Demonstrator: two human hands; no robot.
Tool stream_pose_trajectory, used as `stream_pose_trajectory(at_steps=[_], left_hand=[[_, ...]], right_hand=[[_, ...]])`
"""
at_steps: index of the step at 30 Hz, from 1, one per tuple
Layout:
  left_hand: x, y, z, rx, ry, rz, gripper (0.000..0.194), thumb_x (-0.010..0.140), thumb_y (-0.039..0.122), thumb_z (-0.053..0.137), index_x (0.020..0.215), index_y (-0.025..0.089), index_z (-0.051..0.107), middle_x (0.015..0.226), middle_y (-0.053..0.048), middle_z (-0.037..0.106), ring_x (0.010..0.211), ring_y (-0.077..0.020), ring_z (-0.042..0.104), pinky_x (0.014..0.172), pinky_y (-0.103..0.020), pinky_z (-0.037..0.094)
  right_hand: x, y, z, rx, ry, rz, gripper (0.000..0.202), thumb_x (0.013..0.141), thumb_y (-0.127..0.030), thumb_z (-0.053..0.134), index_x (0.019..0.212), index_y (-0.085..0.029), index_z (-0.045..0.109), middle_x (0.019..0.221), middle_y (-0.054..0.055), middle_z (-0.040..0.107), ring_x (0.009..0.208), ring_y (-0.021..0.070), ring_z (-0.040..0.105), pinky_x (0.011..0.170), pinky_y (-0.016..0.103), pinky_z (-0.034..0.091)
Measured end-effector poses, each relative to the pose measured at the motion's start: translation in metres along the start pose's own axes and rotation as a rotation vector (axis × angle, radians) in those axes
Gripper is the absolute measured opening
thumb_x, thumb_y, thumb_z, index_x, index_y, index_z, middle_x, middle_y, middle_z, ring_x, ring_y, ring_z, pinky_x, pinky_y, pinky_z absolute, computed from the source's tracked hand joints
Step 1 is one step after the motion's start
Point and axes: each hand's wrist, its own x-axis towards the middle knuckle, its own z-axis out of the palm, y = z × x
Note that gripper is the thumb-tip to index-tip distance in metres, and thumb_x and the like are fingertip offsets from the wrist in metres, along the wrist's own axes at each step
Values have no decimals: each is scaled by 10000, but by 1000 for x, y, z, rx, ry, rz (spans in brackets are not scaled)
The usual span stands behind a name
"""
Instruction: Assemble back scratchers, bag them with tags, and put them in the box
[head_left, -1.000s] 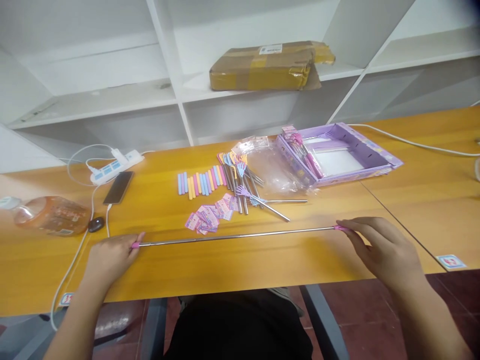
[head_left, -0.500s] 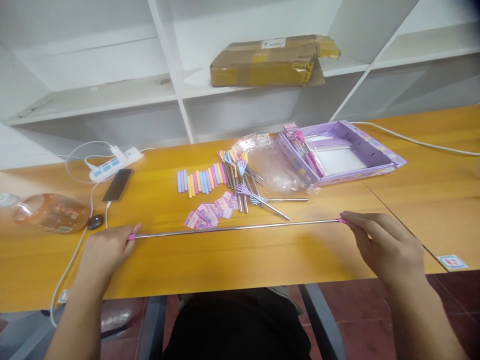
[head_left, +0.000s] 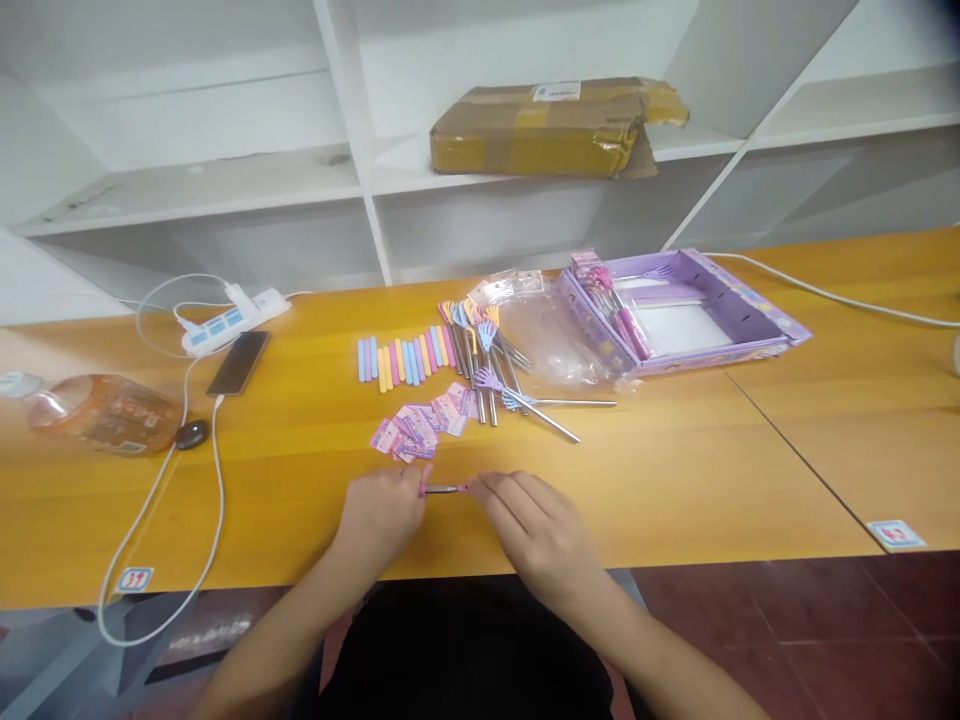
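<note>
One metal rod (head_left: 445,489): gripped by pink handle (head_left: 423,490) in left hand (head_left: 382,512), pinched in right hand (head_left: 537,528), seemingly by pink tip (head_left: 463,488).

One pink-ended rod (head_left: 441,490). At least six back scratchers (head_left: 551,421) in the heap, too overlapped to number exactly. More than ten coloured sticks (head_left: 412,363) in a row. Several cards (head_left: 416,425), at least five, overlapping. One purple tray (head_left: 757,290), one cardboard box (head_left: 525,135), one bottle (head_left: 112,415), one phone (head_left: 238,363), one power strip (head_left: 259,312), two plugs (head_left: 239,298), two number stickers (head_left: 135,580).
</note>
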Motion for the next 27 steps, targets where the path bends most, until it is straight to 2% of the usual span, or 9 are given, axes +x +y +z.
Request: stream_pose_trajectory(at_steps=[5, 9, 12, 19, 27], left_hand=[[7, -6, 7, 21, -31, -36, 445, 1125, 342, 387, 1047, 167, 789, 899, -165, 828, 845, -312, 814, 672, -323, 502], [6, -8, 13, 28, -62, -25, 514, 1137, 372, 335, 993, 161, 780, 885, -167, 823, 827, -324, 813, 661, -344, 508], [2, -3, 20, 22, -84, -9, 479, 1127, 350, 358, 980, 153, 770, 889, -171, 820, 829, -314, 810, 673, -344, 510], [-2, 8, 38, -54, -103, 27, 336, 1076, 295, 448, 1011, 167, 753, 922, -146, 819, 843, -292, 800, 696, -338, 507], [6, 3, 50, -75, -65, -8, 273, 1018, 295, 515, 965, 196, 763, 919, -114, 820, 874, -292, 784, 719, -342, 490]], right_hand=[[13, 2, 13, -44, -120, 20, 221, 1118, -110, 479, 1095, -194, 682, 921, 86, 712, 818, 239, 618, 695, 375, 502], [9, 7, 30, -59, -144, 55, 220, 1095, -88, 504, 954, -210, 621, 869, 66, 659, 777, 226, 577, 658, 352, 432], [4, 8, 40, -70, -175, 77, 242, 1035, -21, 545, 889, -212, 576, 854, 64, 645, 733, 219, 550, 634, 354, 384], [0, 13, 31, -99, -287, 117, 264, 983, 9, 605, 845, -211, 559, 854, 50, 656, 701, 201, 536, 638, 357, 346], [-1, 11, 34, -64, -310, 174, 235, 993, -3, 618, 859, -194, 596, 867, 44, 662, 735, 203, 545, 677, 352, 346]])
